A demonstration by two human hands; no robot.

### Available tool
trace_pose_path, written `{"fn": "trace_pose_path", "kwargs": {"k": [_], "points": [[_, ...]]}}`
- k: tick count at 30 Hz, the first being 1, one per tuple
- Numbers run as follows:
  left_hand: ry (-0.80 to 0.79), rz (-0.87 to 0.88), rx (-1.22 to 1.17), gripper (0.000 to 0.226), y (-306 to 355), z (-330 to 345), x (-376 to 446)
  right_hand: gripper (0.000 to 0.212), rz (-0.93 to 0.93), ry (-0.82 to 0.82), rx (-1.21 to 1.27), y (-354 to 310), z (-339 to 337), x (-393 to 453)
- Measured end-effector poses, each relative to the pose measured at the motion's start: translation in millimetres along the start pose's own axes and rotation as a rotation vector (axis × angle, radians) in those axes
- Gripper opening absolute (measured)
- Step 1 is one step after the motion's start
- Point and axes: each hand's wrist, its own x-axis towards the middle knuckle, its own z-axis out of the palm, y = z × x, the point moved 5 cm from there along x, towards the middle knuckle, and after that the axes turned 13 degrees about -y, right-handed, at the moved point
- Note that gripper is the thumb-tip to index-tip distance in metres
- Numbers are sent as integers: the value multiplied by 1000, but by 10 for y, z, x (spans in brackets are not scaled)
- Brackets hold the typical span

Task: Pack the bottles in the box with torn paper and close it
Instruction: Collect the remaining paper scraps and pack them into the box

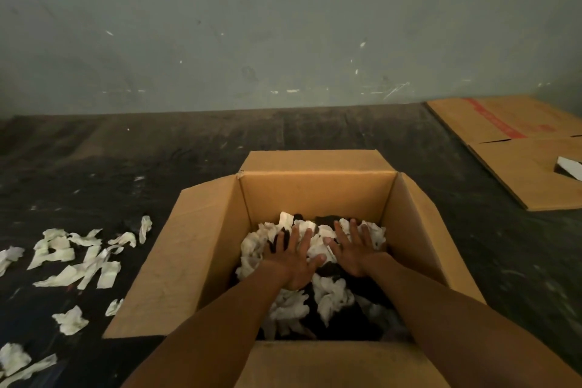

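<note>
Loose paper scraps lie on the floor left of the open box, where the left hand and right hand press flat, fingers spread, on torn paper hiding any bottles

The picture is dim and a bit yellow. The wall looks soft grey with no bright spots. The floor is very dark. Deep inside the box it is almost black. The corners look bent and stretched. Everything looks a little fuzzy.
</note>
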Motion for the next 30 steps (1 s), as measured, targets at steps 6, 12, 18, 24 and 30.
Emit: {"fn": "trace_pose_path", "kwargs": {"k": [6, 12, 18, 24, 30], "points": [[-11, 3, -70, 77, -56, -82, -16, 79, 0, -101, 5, -56, -212, -110], [-108, 105, -110, 87, -149, 80, -272, 70, -94, -120, 64, -37, -283, -601], [-151, 97, 51, 91, 8, 236, -312, 77, -2, -341, -220, 86, 234, -680], [-109, 65, 77, 90, 83, 211, -365, 76, 18, -385, -278, 66, 260, -689], [-55, 18, 99, 76, -23, -44, -601, 67, -65, -296, -194, -65, -143, -925]]}}
